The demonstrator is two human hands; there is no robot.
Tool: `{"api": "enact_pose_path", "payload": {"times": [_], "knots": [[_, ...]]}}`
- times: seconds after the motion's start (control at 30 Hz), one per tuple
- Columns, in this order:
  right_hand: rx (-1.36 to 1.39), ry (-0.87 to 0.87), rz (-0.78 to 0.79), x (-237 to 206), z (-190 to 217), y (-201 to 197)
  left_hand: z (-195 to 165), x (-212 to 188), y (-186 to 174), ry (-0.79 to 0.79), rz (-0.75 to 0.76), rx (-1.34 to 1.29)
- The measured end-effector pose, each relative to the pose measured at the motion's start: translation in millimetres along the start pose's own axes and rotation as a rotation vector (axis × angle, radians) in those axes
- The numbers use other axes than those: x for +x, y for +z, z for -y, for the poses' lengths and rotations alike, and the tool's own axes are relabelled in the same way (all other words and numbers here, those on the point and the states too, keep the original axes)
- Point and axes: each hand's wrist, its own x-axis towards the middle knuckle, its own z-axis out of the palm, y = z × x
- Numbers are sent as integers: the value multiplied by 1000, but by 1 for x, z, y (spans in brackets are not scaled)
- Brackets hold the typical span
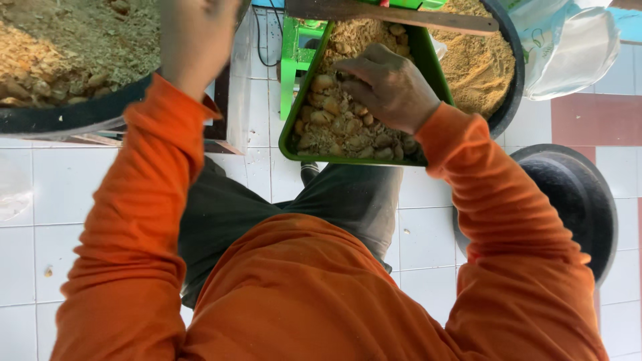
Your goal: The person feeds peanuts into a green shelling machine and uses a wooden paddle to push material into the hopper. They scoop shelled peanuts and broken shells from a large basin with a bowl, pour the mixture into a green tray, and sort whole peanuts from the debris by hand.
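Head view, looking pretty much straight down, so closest to the lens is the orange long-sleeved shirt [301, 294] filling the bottom half, with dark grey-green trousers [348, 200] showing just past it over a white tiled floor [33, 220].

Next out is the green tray [289, 127], tilted on the knee so its near corner is the low end. It's loaded with pale lumpy chunks [334, 127] mixed with crumbly sawdust-like stuff, and the chunks are piled up against the near edge. The right hand [388, 87] lies palm down on that pile in the middle of the tray, fingers curled in and bunched together over the chunks, thumb tucked underneath. Can't honestly see whether anything is actually pinched in there, the knuckles hide it.

The left hand [197, 33] goes up the left side and out of the top of the picture at the wrist, so no idea if it's spread or closed. It's up at the rim of a big black tub [67, 117] full of the same tan crumble and some lumps.

Off to the right on the floor sits a black round lid [575, 194], partly behind the right sleeve. Farther back, past the tray, there's a second black tub [501, 40] of fine tan crumble with a wooden board [414, 15] lying across it, a bright green frame [294, 53] beside it, and a white plastic sack [568, 47] in the top right corner.
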Motion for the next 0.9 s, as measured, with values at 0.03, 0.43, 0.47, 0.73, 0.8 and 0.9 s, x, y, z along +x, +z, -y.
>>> {"api": "enact_pose_path", "payload": {"times": [0.03, 0.43, 0.47, 0.73, 0.8, 0.9], "knots": [[-31, -22, -1, 0, -1, 4, -19, -10, 5, 63, 6, -20], [-106, -44, 7, -8, -25, 13, -116, -59, 19, 364, 24, -7], [-115, -62, 14, -5, -24, 11, -116, -58, 18, 379, 22, 24], [273, 96, -169, -7, 8, -25, -132, -37, 45, 514, 107, 152], [287, 79, -178, -10, 12, -31, -136, -32, 52, 490, 136, 141], [164, -4, -211, -20, 5, -36, -132, -32, 47, 449, 157, 113]]}}
